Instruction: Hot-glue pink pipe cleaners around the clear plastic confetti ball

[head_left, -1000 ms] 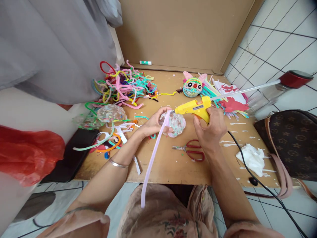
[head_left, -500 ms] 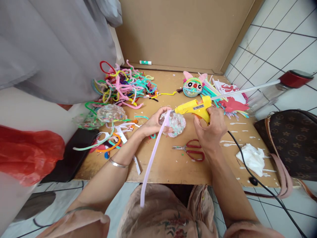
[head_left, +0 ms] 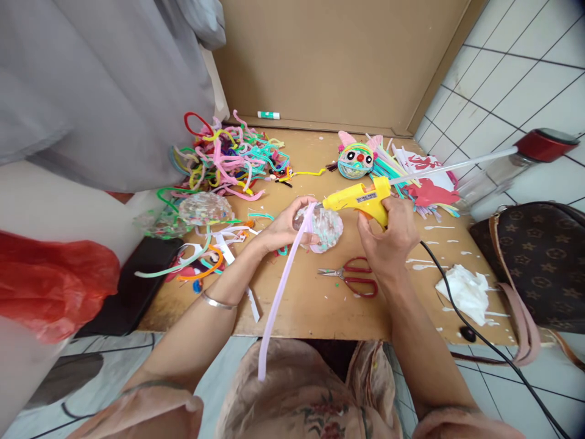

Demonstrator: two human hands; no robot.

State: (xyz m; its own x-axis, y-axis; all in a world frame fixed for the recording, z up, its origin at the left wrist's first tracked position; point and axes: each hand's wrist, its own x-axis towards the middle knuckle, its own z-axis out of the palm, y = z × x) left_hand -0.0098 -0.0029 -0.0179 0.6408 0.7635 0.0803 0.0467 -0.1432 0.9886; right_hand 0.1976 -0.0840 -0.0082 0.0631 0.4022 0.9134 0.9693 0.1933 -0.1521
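Observation:
My left hand [head_left: 292, 224] is closed around the left side of a clear, rounded plastic piece [head_left: 329, 230] streaked with glue and pastel colours. A long lilac pipe cleaner [head_left: 284, 286] lies against that piece at its top and hangs down over the table edge. My right hand [head_left: 393, 230] grips a yellow hot glue gun [head_left: 359, 200], its nozzle touching or nearly touching the top of the piece beside the pipe cleaner. A clear glue stick [head_left: 457, 164] sticks out of the gun's back. Red-handled scissors [head_left: 354, 277] lie open below, between my hands.
A tangled heap of pipe cleaners [head_left: 228, 155] lies at the back left, near another clear plastic piece [head_left: 205, 208]. At the back right sits a finished-looking animal face [head_left: 355, 160]. A black cord [head_left: 450, 299], crumpled tissue [head_left: 465, 294] and brown handbag [head_left: 534, 262] are on the right.

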